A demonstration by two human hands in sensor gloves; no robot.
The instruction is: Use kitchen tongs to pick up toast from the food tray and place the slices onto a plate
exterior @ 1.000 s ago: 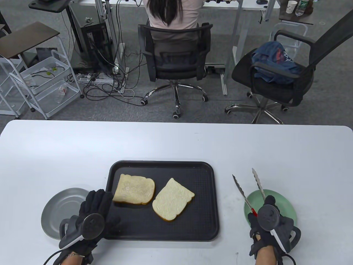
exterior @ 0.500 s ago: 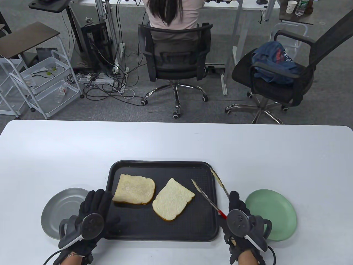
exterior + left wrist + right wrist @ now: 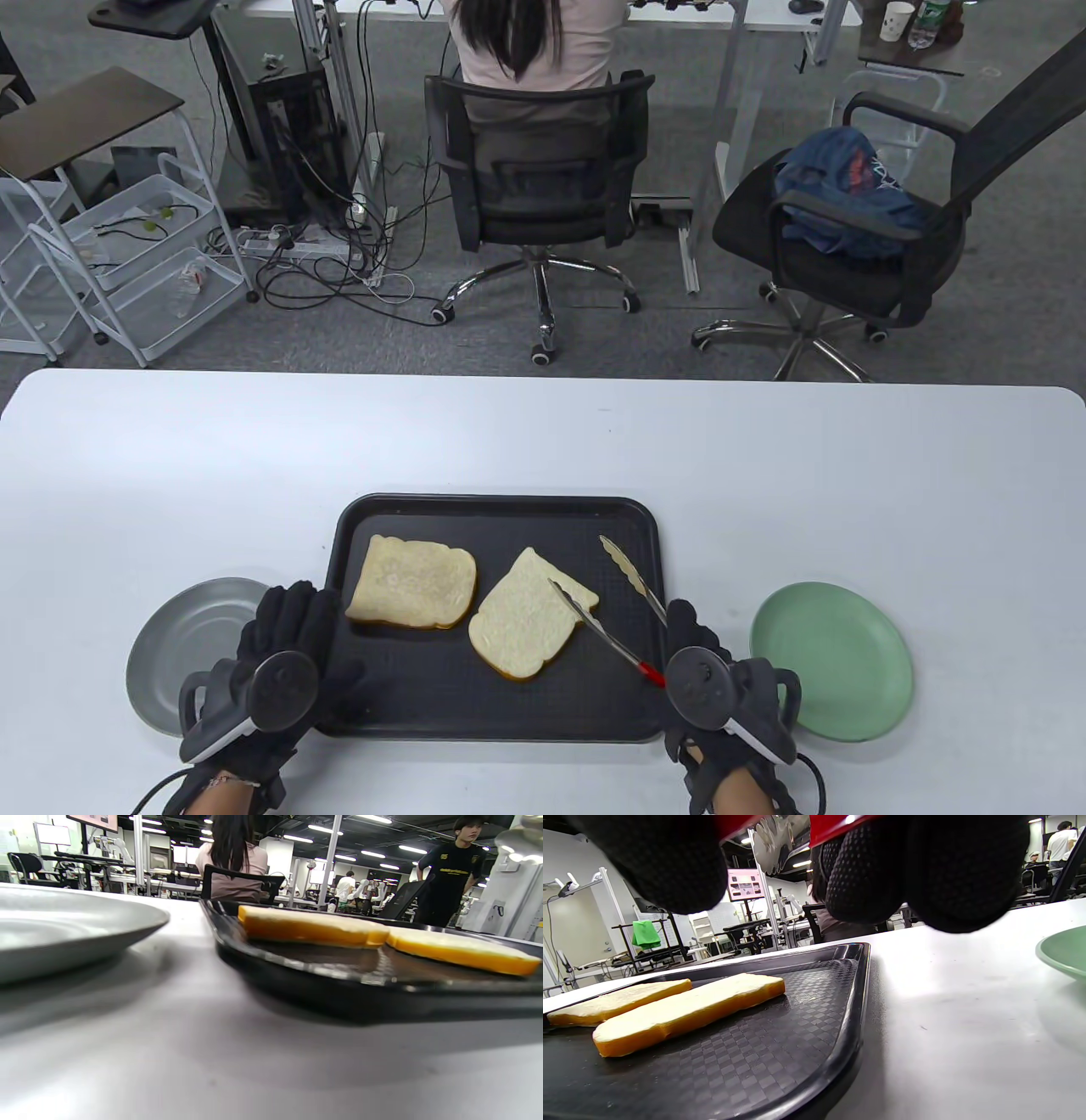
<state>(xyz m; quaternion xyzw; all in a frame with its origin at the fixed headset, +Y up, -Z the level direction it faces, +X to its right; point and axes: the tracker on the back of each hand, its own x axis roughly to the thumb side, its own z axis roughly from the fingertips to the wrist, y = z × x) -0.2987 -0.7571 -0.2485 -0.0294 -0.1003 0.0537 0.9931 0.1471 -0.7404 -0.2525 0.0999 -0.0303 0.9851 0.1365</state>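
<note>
Two toast slices lie on the black tray (image 3: 501,503): a left slice (image 3: 411,583) and a right slice (image 3: 522,624). My right hand (image 3: 689,628) grips the red-handled metal tongs (image 3: 607,635) at the tray's right edge. The tongs are spread, one tip over the right slice's right corner and the other over bare tray beyond it. The right wrist view shows my gloved fingers (image 3: 925,870) curled round the red handle (image 3: 831,825) above the tray (image 3: 857,1001). My left hand (image 3: 293,615) rests with straight fingers on the tray's left edge. A green plate (image 3: 836,658) sits right of the tray.
A grey metal plate (image 3: 191,632) lies left of the tray, partly under my left hand, and also fills the left of the left wrist view (image 3: 63,925). Beyond the white table (image 3: 543,433) stand office chairs, one with a seated person.
My right hand has carried the tongs leftward from above the green plate to the tray, bringing the tips over the right slice. The left hand has stayed on the tray's edge.
</note>
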